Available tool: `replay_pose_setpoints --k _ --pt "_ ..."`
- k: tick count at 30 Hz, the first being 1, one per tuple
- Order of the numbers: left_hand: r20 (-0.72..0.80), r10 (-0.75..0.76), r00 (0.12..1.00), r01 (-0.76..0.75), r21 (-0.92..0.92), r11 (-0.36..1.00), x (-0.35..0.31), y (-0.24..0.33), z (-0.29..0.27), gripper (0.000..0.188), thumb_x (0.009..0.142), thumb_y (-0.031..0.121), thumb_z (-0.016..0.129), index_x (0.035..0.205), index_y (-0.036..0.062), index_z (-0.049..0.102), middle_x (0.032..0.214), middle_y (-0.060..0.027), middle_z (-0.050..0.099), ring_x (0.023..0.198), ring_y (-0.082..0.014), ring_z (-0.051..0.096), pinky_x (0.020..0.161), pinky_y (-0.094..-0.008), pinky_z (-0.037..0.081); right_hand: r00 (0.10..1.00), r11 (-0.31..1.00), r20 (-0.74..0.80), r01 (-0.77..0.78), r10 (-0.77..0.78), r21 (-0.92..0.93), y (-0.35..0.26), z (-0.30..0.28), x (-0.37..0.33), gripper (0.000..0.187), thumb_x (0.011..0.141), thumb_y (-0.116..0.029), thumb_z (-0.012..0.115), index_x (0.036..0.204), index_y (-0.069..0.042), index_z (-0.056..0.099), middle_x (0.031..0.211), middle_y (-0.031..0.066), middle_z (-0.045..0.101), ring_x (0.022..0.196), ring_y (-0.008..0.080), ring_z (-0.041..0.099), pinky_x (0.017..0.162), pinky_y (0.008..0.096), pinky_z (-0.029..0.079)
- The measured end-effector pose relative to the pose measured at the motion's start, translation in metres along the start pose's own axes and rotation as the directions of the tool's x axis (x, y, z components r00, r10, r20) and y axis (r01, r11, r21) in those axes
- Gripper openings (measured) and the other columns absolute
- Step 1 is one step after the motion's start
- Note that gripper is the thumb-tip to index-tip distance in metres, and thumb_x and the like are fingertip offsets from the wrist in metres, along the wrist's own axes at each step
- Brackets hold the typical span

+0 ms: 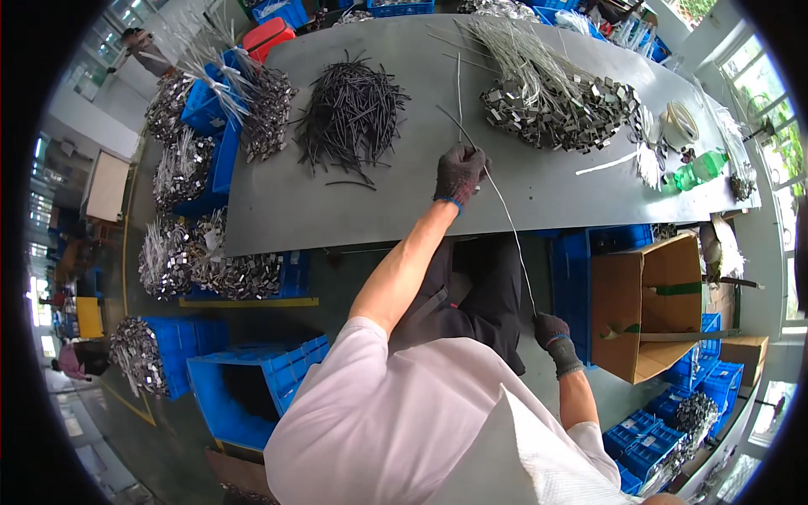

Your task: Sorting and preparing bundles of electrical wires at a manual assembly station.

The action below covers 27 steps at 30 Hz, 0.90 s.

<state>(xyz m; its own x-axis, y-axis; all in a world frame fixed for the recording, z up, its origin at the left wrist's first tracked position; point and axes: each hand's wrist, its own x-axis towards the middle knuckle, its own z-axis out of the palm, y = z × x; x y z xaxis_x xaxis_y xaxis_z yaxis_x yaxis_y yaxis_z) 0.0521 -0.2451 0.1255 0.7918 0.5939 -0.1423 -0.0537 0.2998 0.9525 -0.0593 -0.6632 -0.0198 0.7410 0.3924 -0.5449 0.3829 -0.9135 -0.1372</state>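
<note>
My left hand (461,175), in a dark glove, is closed near the middle of the table's front part. It grips a thin white wire (508,210) together with a short dark tube (455,123) that sticks out beyond the fingers. Past the fist, part of a white strand (459,84) points toward the far side. The wire runs down over the table edge to my right hand (556,338), also gloved and closed, which pinches its lower end beside my leg. What lies inside the left fist is hidden.
On the grey table (278,202) lie a heap of short black tubes (353,109) and white wires with metal blocks (560,105). A green bottle (701,169) and a tape roll (680,124) are at right. Below stand a cardboard box (619,311) and blue crates (227,396).
</note>
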Motion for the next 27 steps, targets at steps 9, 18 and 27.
replay_pose_setpoints --k 9,18,27 --pt "0.210 0.004 0.978 -0.030 0.124 0.992 -0.040 -0.087 0.031 0.026 0.092 0.025 0.073 0.089 -0.0005 0.073 0.076 -0.0016 0.069 0.070 -0.0092 0.060 0.064 -0.0302 0.051 0.735 0.483 -0.673 0.561 0.083 0.673 -0.133 -0.139 0.080 0.036 0.092 -0.024 0.064 0.119 0.001 0.065 0.109 0.0235 0.068 0.093 0.0409 0.067 0.085 0.0437 0.054" --pt "0.225 -0.135 0.965 0.090 0.197 0.976 -0.028 -0.063 0.018 0.024 0.096 0.023 0.067 0.101 0.0006 0.074 0.079 -0.0075 0.072 0.074 -0.0120 0.066 0.067 -0.0288 0.054 0.481 0.852 -0.870 0.495 -0.107 0.168 -0.169 -0.140 0.212 0.058 0.089 -0.012 0.064 0.143 -0.004 0.046 0.135 0.0272 0.053 0.124 0.0447 0.051 0.100 0.0509 0.048" --pt "-0.109 -0.072 0.991 0.127 0.937 0.326 0.094 -0.043 -0.101 0.052 0.090 0.047 0.053 0.108 0.0031 0.072 0.095 -0.0296 0.067 0.092 -0.0462 0.068 0.080 -0.0479 0.054 0.800 0.937 -0.579 0.067 0.156 0.344 -0.088 -0.262 0.310 0.068 0.093 -0.042 0.059 0.152 -0.015 0.038 0.138 0.0279 0.055 0.121 0.0450 0.057 0.102 0.0504 0.046"
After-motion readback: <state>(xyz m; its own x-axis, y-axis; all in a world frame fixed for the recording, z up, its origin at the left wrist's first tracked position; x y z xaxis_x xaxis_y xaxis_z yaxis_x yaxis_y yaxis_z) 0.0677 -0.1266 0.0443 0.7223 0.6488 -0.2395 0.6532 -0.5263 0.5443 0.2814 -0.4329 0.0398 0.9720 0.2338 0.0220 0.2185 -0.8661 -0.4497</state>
